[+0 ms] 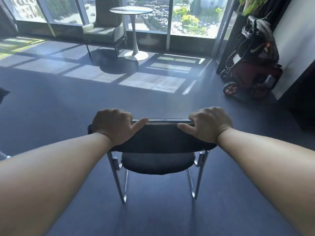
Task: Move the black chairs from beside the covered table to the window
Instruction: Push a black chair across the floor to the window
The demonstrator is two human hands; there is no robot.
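Left hand (113,126) and right hand (210,124) fingers seem tucked behind the black chair (162,138).

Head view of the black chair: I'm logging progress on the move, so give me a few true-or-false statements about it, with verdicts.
1. The left hand and the right hand both grip the top of the black chair backrest. True.
2. The chair already stands against the window. False: open floor lies between them.
3. A round white pedestal table stands by the window. True.
4. The wheeled cart is on the room's left side. False: it is on the right, by the wall.
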